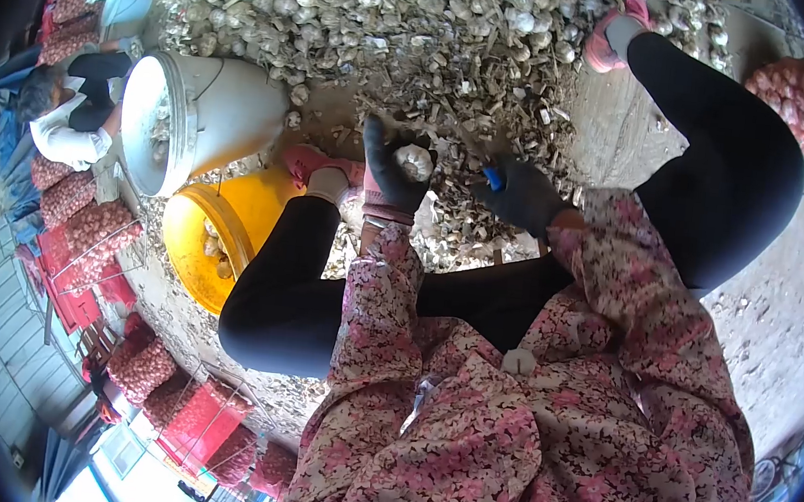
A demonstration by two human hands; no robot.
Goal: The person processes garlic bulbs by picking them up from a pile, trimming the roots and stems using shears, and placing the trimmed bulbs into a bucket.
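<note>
My left hand [391,180], in a dark glove with a pink cuff, holds a garlic bulb [415,162] against its palm and fingers, thumb pointing up. To the right of it, my gloved right hand [529,201] is closed around a small tool with a blue handle [494,178]. The tool's working end is too blurred to make out, and it is apart from the bulb. Below both hands lie cut stems and dry skins [463,220] on the ground. A big pile of garlic bulbs [347,13] spreads out just beyond.
A white bucket [241,115] and a yellow bucket [266,204] with some bulbs inside lie tilted at my left. Filled red mesh sacks [99,232] line the left side, and another sack [803,111] is at right. A person in white [74,137] crouches far left.
</note>
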